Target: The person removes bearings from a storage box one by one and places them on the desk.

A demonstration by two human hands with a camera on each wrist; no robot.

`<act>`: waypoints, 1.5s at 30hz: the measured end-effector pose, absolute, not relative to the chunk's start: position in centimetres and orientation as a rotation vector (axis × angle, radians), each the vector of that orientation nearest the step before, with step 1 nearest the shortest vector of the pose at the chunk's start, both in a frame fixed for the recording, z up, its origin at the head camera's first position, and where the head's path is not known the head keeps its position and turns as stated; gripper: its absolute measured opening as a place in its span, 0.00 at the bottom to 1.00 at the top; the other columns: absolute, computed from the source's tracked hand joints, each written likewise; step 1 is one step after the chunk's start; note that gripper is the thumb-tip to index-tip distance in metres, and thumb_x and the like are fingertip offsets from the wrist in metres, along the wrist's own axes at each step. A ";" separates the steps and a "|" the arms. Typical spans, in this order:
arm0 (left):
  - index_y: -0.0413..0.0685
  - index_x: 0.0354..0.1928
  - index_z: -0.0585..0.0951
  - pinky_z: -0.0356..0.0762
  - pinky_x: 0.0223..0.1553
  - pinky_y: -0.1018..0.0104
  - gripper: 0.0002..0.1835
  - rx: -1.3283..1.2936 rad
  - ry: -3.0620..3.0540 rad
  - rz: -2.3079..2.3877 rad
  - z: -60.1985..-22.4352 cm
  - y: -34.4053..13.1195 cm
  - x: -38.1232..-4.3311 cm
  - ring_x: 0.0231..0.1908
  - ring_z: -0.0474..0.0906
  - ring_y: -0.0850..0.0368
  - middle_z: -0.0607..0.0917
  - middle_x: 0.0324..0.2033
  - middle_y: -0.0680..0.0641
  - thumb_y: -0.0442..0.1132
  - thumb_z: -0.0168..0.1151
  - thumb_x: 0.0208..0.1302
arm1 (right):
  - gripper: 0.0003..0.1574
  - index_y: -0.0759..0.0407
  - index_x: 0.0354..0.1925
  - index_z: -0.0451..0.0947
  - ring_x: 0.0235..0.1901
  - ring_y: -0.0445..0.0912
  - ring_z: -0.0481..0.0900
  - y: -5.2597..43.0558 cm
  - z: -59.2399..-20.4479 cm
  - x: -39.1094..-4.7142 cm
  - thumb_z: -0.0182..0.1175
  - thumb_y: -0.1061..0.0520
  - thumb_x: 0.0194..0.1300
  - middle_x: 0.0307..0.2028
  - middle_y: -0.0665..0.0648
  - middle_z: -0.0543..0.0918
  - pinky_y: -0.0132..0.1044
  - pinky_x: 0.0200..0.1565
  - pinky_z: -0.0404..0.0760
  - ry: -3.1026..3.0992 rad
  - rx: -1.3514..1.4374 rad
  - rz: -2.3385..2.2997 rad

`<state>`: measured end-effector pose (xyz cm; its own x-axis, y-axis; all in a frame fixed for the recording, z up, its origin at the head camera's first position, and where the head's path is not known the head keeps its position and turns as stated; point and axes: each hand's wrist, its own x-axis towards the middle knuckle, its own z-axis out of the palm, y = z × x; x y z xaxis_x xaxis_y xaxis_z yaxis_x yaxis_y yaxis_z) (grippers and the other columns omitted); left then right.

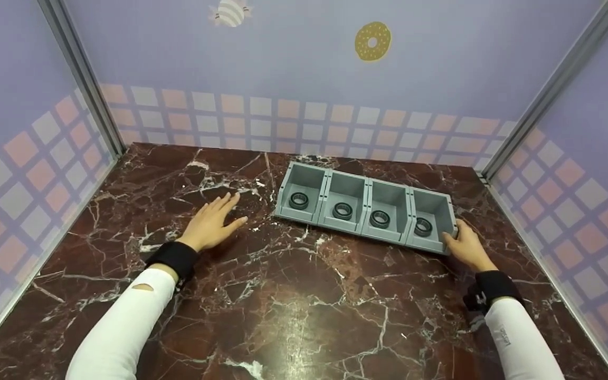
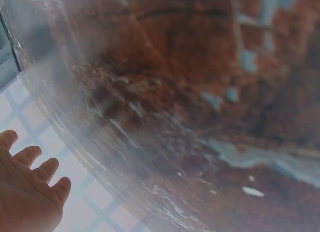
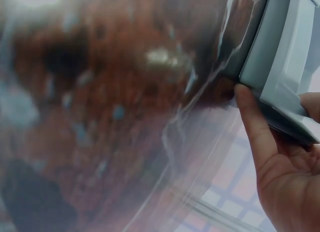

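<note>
A row of joined grey bins [image 1: 364,236] stands at a slant on the marble-patterned table. Each compartment holds a single black ring-shaped ball bearing, such as the leftmost bearing [image 1: 298,200] and the rightmost bearing [image 1: 423,227]. At the row's right end, my right hand [image 1: 468,246] grips the end wall, thumb over the inside and fingers outside. The right wrist view shows that hand [image 3: 290,177] at the corner of the grey bin [image 3: 272,57]. Left of the row, apart from it, my left hand [image 1: 211,224] is held with fingers extended and holds nothing.
The dark red marble tabletop [image 1: 293,295] has white veins. A patterned back wall [image 1: 304,63] stands behind it, with side walls on the left and right. Metal posts [image 1: 547,84] mark the back corners.
</note>
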<state>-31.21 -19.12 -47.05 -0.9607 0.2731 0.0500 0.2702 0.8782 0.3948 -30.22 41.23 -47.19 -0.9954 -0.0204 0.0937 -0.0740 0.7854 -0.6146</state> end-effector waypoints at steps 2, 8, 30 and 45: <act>0.49 0.82 0.52 0.43 0.81 0.37 0.40 0.443 3.033 0.647 -47.1 -19.1 -31.1 0.80 0.49 0.32 0.54 0.81 0.35 0.60 0.46 0.78 | 0.31 0.78 0.69 0.61 0.31 0.38 0.76 41.1 -47.2 -30.2 0.53 0.62 0.75 0.43 0.73 0.83 0.28 0.34 0.73 -2.900 0.076 1.009; 0.47 0.82 0.54 0.46 0.80 0.36 0.38 0.453 3.044 0.698 -47.0 -19.0 -30.9 0.79 0.52 0.31 0.56 0.80 0.35 0.59 0.45 0.79 | 0.30 0.76 0.68 0.62 0.34 0.37 0.77 40.4 -47.2 -30.0 0.53 0.61 0.75 0.46 0.74 0.83 0.28 0.35 0.74 -2.891 0.098 1.026; 0.45 0.81 0.54 0.53 0.78 0.35 0.41 0.379 2.988 0.867 -47.3 -18.5 -30.8 0.79 0.53 0.32 0.55 0.81 0.36 0.62 0.46 0.78 | 0.25 0.76 0.63 0.66 0.38 0.50 0.83 37.8 -47.6 -30.1 0.55 0.63 0.73 0.46 0.76 0.84 0.29 0.36 0.75 -2.864 0.169 1.012; 0.44 0.82 0.49 0.55 0.77 0.34 0.48 0.276 2.887 0.976 -47.2 -17.8 -30.6 0.78 0.54 0.31 0.55 0.80 0.32 0.67 0.49 0.74 | 0.26 0.78 0.63 0.67 0.36 0.47 0.81 35.4 -47.8 -30.1 0.55 0.65 0.72 0.47 0.76 0.83 0.28 0.35 0.75 -2.840 0.202 1.050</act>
